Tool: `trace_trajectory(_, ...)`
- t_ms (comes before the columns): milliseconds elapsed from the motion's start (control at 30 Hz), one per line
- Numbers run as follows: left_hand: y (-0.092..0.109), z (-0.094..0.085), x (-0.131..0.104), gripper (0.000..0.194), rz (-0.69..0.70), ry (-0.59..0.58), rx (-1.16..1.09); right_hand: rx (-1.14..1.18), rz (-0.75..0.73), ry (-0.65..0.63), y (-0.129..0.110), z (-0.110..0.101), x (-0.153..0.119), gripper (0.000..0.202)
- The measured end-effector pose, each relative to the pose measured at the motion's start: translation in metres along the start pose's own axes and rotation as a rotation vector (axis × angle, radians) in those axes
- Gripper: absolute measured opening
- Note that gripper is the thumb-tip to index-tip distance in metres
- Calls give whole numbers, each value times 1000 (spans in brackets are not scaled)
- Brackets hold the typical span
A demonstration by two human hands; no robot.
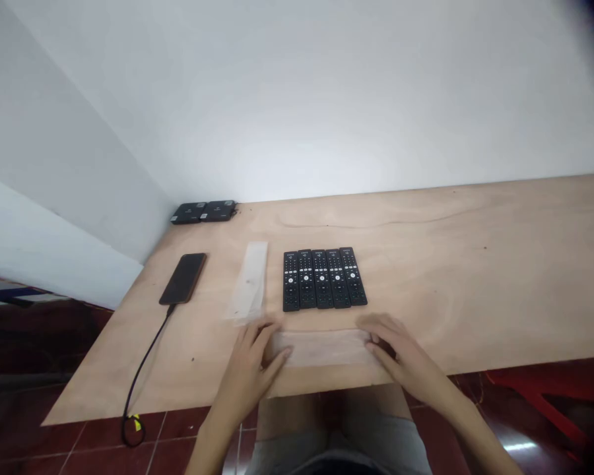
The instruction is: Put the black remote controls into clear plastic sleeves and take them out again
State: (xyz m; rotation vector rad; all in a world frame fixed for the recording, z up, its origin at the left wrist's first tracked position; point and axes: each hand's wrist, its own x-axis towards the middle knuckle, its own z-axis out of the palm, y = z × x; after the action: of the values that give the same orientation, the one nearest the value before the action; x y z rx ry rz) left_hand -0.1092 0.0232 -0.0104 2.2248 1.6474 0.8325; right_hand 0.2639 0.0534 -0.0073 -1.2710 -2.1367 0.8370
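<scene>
A translucent plastic sleeve (321,348) lies crosswise near the table's front edge. At its left end is my left hand (252,359), thumb and fingers apart around the sleeve's end and touching it. My right hand (396,343) is at the other end, its thumb and fingertips on the plastic, slightly blurred. Beyond the sleeve, several black remote controls (321,279) lie side by side in a row, buttons up. More clear plastic sleeves (251,280) lie lengthwise to the left of the remotes.
A phone (183,279) with a black cable (146,369) hanging over the front edge lies on the left of the wooden table (450,284). Two black boxes (202,212) are at the back left against the wall. A red chair (549,396) is at lower right.
</scene>
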Motion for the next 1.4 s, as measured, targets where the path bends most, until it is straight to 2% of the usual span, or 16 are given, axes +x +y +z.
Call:
trace_trajectory(100, -2, 0, 1, 36, -23, -25, -14, -21, 2, 46, -5, -2, 3, 37)
trace_trajectory(200, -1, -1, 5, 26, -46, -52, -53, -46, -22, 40, -22, 5, 15, 32)
trace_trajectory(300, 4, -6, 8, 15, -68, -84, -139, -89, -53, -73, -43, 14, 30, 32)
trace_trajectory(367, 8, -10, 9, 8, -118, -119, -231, -118, -75, -141, -54, 15, 38, 21)
trace_trajectory(467, 11, -16, 5, 14, -228, -138, -408, -52, -65, -205, -59, 10, 45, 12)
trace_trajectory(533, 12, -16, 3, 21, -289, -74, -555, 90, -11, -233, -58, 6, 45, 13)
trace_trajectory(600, 13, -11, 2, 38, -339, 48, -723, 255, 57, -223, -56, 7, 44, 12)
trace_trajectory(667, 19, -1, 4, 53, -397, 154, -886, 407, 125, -159, -53, 16, 43, 13)
trace_trajectory(733, 29, 12, 8, 59, -457, 185, -1018, 545, 190, -55, -51, 32, 42, 20)
trace_trajectory(867, 54, 38, 16, 44, -518, 132, -1134, 734, 259, 58, -52, 63, 45, 34)
trace_trajectory(1000, 59, 41, 21, 36, -573, 283, -1110, 801, 240, 64, -58, 71, 49, 38)
trace_trajectory(1067, 49, 29, 25, 41, -605, 330, -1073, 809, 216, 67, -59, 69, 49, 36)
trace_trajectory(1133, 31, 8, 33, 49, -607, 364, -985, 796, 200, 82, -57, 68, 48, 36)
trace_trajectory(1267, -24, -39, 65, 62, -518, 493, -718, 792, 193, 91, -50, 70, 44, 34)
trace_trajectory(1333, -54, -53, 85, 63, -496, 476, -563, 803, 189, 103, -48, 71, 43, 33)
trace_trajectory(1400, -79, -58, 105, 65, -508, 408, -424, 812, 188, 107, -48, 71, 43, 32)
